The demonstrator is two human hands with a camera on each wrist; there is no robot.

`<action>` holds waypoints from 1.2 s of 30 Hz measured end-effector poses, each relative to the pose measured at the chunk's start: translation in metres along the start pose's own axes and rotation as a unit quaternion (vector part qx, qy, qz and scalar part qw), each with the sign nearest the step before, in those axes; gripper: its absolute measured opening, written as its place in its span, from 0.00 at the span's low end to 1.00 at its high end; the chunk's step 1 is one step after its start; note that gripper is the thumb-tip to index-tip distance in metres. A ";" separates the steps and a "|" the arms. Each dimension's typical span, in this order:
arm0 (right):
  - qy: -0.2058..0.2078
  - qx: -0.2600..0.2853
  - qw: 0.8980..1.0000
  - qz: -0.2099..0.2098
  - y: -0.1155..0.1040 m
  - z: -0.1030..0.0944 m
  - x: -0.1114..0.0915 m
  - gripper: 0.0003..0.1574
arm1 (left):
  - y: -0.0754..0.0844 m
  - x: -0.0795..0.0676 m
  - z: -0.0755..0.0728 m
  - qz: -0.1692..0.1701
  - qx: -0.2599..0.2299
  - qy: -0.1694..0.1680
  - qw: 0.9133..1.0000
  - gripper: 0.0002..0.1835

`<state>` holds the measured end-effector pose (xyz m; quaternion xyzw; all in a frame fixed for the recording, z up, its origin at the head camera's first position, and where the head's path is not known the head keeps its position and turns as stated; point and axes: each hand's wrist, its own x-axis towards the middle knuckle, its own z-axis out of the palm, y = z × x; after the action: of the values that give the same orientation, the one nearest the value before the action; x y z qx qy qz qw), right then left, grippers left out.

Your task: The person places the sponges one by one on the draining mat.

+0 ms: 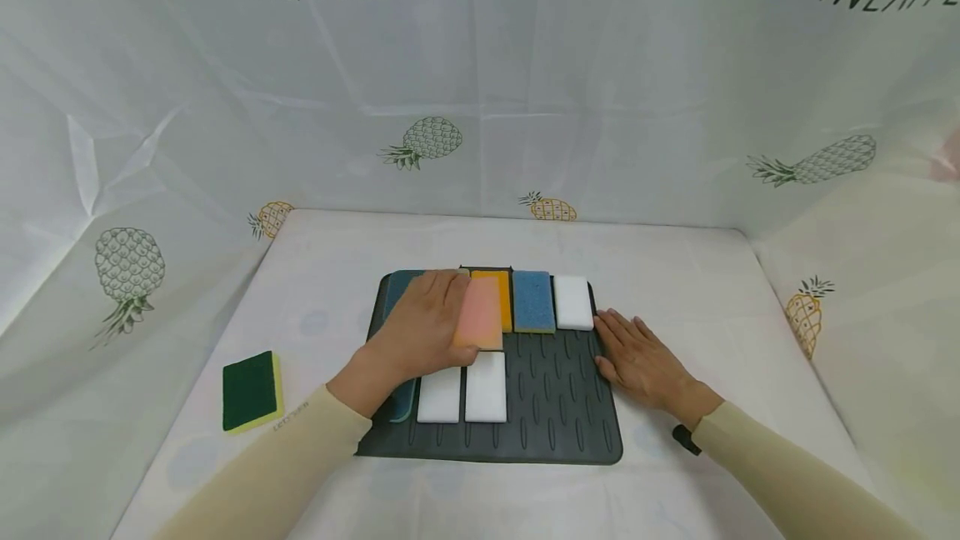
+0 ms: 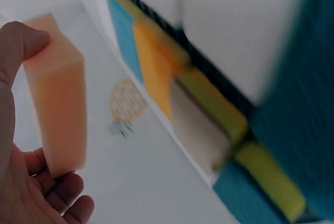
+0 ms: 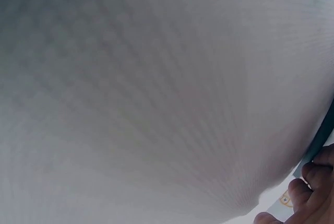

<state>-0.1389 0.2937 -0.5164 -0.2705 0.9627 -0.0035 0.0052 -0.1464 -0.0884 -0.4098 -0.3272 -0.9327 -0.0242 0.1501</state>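
My left hand pinches a pink sponge block between thumb and fingers, over the dark ridged mat. The left wrist view shows the same block upright and raised, with the thumb on one end and fingers at the other. Along the mat's back row lie an orange sponge, a blue sponge and a white sponge. Two more white blocks sit in front. My right hand rests with fingers extended against the mat's right edge.
Left of the mat, a green-and-yellow scouring sponge lies on the white-covered table. A blue-green piece on the mat's left is partly hidden by my left hand. Pineapple-printed sheeting stands behind and at both sides.
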 end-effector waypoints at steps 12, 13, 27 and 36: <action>-0.006 0.001 1.000 0.005 0.000 0.001 -0.002 0.44 | 0.065 0.008 0.031 0.036 -0.048 -0.058 0.997 0.52; -0.006 0.001 1.000 0.005 0.000 0.001 -0.002 0.44 | 0.069 0.008 0.034 0.036 -0.050 -0.066 0.996 0.53; -0.002 0.002 1.000 0.003 0.001 0.001 0.000 0.44 | 0.095 0.004 0.068 0.017 -0.063 -0.106 0.992 0.52; -0.005 0.003 1.000 0.006 0.000 0.001 0.000 0.44 | 0.095 -0.002 0.077 0.006 -0.046 -0.135 0.990 0.56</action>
<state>-0.1388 0.2941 -0.5179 -0.2648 0.9642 -0.0046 0.0108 -0.1065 -0.0039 -0.4893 -0.3394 -0.9404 -0.0217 0.0080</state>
